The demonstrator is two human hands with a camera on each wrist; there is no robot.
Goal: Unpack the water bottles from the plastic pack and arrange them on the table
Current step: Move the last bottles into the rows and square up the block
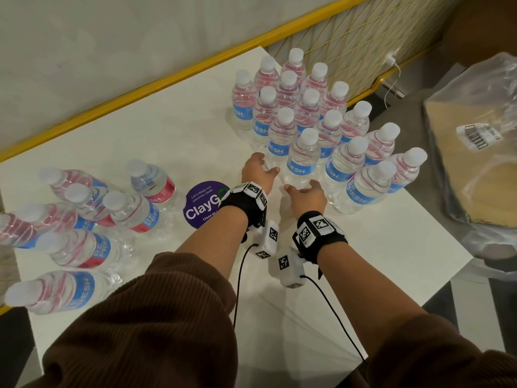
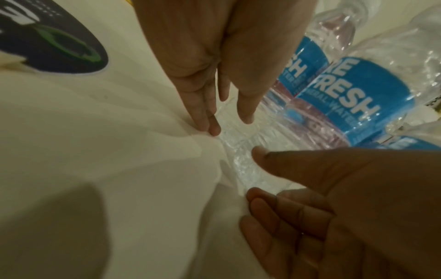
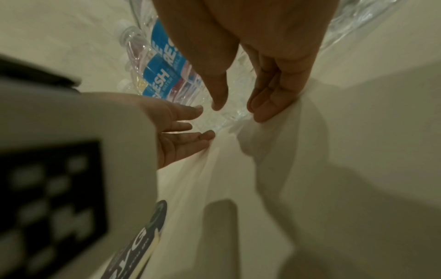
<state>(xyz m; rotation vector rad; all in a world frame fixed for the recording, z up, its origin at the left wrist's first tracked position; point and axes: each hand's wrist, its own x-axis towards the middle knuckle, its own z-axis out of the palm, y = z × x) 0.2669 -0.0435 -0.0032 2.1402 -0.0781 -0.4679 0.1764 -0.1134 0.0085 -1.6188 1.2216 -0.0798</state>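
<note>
**Both hands spread at the foot of the front bottle**

We're over a smooth white counter (image 1: 179,130), and both hands are down low at the near corner of the standing cluster of water bottles (image 1: 316,119) — clear ribbed plastic, white caps, glossy blue labels, packed upright in tidy rows toward the counter's far right edge. The left hand (image 1: 258,172) sits with fingers straight and loose, gripping nothing; the right hand (image 1: 307,193) mirrors it, thumb out, fingers relaxed, also gripping nothing. Between them stands the front bottle (image 1: 302,158), its dimpled clear base just ahead of the fingertips (whether any finger actually touches it, I cannot tell). From the left wrist view, that crinkly transparent base (image 2: 241,151) shows between the two hands.

Off to the left, a second group of bottles (image 1: 84,219), some with red on their labels, stands loosely spaced. A round purple sticker (image 1: 201,204) lies flat on the counter just left of the left wrist. At far right, crumpled clear plastic wrap (image 1: 481,113) covers flat brown cardboard (image 1: 461,177).
</note>
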